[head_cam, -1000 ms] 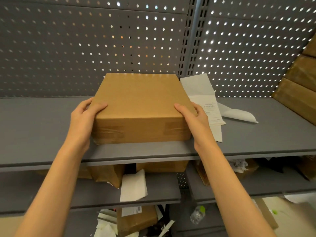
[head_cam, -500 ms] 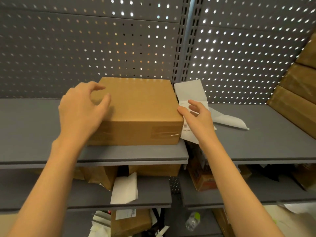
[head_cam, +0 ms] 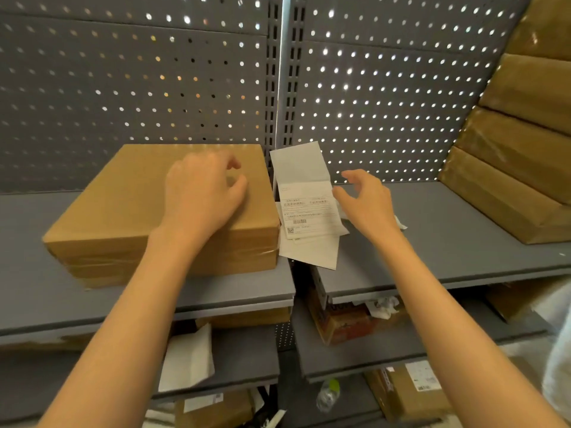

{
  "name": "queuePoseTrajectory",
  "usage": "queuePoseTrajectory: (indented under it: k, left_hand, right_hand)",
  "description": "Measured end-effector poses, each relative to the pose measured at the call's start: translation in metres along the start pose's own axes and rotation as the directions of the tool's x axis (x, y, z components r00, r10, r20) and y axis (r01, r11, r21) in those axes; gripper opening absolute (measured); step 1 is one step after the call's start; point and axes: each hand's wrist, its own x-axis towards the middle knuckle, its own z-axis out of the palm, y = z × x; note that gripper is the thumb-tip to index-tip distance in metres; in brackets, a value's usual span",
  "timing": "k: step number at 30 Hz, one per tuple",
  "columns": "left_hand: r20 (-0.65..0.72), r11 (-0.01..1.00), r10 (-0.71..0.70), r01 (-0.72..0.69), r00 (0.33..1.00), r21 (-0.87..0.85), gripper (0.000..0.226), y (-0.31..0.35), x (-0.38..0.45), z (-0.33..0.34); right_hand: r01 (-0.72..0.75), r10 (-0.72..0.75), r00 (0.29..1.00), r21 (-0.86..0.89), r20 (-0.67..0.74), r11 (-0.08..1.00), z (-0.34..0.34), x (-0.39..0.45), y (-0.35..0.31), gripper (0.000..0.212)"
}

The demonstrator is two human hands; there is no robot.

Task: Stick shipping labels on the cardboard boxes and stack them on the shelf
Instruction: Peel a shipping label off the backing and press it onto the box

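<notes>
- A grey perforated back panel [head_cam: 129,88] stands behind the shelving, light shining through its holes.
- A slotted metal upright [head_cam: 279,72] splits the panel into two bays.
- A clear plastic bottle [head_cam: 328,395] with a yellow-green cap lies low down.
- Crumpled white paper [head_cam: 383,307] sits under the right board.

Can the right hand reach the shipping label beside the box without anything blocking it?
Probably yes. The right hand is open and hovers just right of the label, which lies uncovered on the shelf beside the box. Nothing stands between them; the left hand is over the box.
</notes>
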Motion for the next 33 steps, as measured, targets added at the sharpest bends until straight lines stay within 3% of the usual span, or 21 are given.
queuePoseTrajectory:
  k: [5, 13, 22, 33]
  left_hand:
    - [0.003, 1.000, 0.027, -0.027, 1.000, 0.014, 0.029, 0.020, 0.015, 0.018]
    - [0.083, 1.000, 0.004, -0.005, 0.997, 0.013, 0.030, 0.055, 0.035, 0.048]
    - [0.134, 0.998, -0.009, 0.001, 0.991, 0.056, 0.033, 0.066, 0.036, 0.055]
    - [0.159, 0.991, 0.108, -0.094, 0.981, -0.095, 0.028, 0.085, 0.048, 0.050]
  right_hand:
    - [0.008, -0.009, 0.999, 0.023, 0.045, 1.000, -0.002, 0.021, 0.011, 0.041]
    - [-0.021, -0.039, 0.957, 0.204, 0.288, 0.979, 0.003, 0.054, 0.024, 0.036]
    - [-0.056, -0.053, 0.950, 0.335, 0.309, 0.941, 0.008, 0.066, 0.030, 0.032]
    - [-0.147, -0.060, 0.944, 0.577, 0.323, 0.803, -0.021, 0.063, 0.008, 0.025]
